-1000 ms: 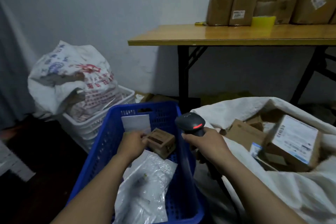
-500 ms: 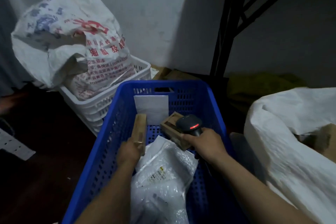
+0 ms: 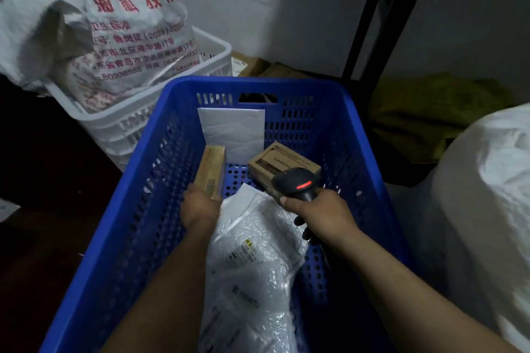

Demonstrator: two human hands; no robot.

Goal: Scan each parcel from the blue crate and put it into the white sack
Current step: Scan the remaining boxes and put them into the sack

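The blue crate (image 3: 137, 223) fills the middle of the head view. Inside it my left hand (image 3: 200, 206) grips a flat brown box (image 3: 210, 172) standing on edge near the left wall. My right hand (image 3: 321, 215) is shut on a black barcode scanner (image 3: 298, 183) with a red light, held over a small brown carton (image 3: 282, 162). A white padded envelope (image 3: 232, 132) leans on the far wall. A clear bubble-wrap parcel (image 3: 252, 272) lies between my forearms. The white sack (image 3: 487, 209) bulges at the right edge; its opening is out of view.
A white crate (image 3: 126, 120) holding a printed white bag (image 3: 114, 37) stands to the left behind the blue crate. A black table leg (image 3: 370, 14) rises at the back right, with dark yellow material (image 3: 424, 114) on the floor beneath.
My view has tilted down and closer to the crate. The left hand went from the small carton to the flat brown box. The scanner has dropped low over the small carton.
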